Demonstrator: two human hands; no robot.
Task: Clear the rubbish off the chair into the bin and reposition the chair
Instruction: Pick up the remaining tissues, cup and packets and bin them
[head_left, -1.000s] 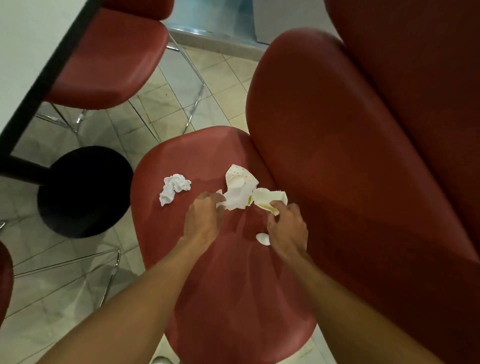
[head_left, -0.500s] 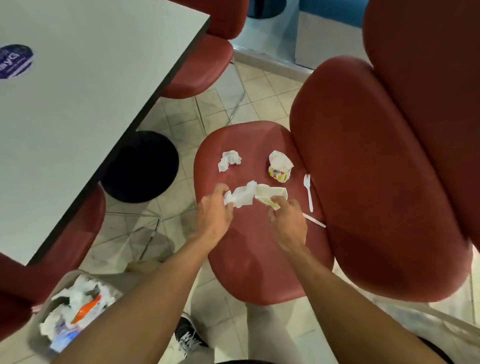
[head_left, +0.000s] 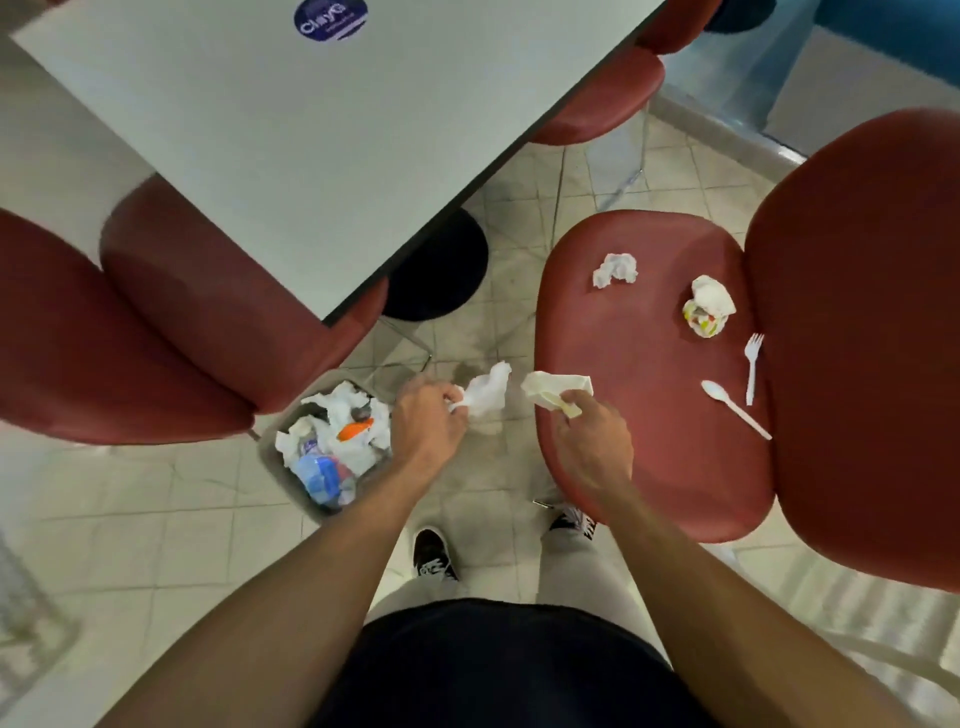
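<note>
A: Left hand (head_left: 427, 415) pinches a crumpled napkin (head_left: 487, 391) above the floor beside the bin (head_left: 332, 449).
B: Right hand (head_left: 589, 441), grip clamped on a wrapper (head_left: 555, 391), over the chair (head_left: 644, 384) edge.

Rubbish partly lifted off the red chair (head_left: 639, 467), bin (head_left: 291, 480) on the floor to its left.

A crumpled napkin (head_left: 487, 391) and a folded wrapper (head_left: 553, 391) are held off the seat's left edge, the napkin over the floor beside the bin. On the seat lie a tissue ball (head_left: 615, 269) near the far edge, and by the backrest edge a printed wad (head_left: 707, 313), a white fork (head_left: 751, 364) and spoon (head_left: 733, 408). The grey bin is heaped with paper and bottles.
</note>
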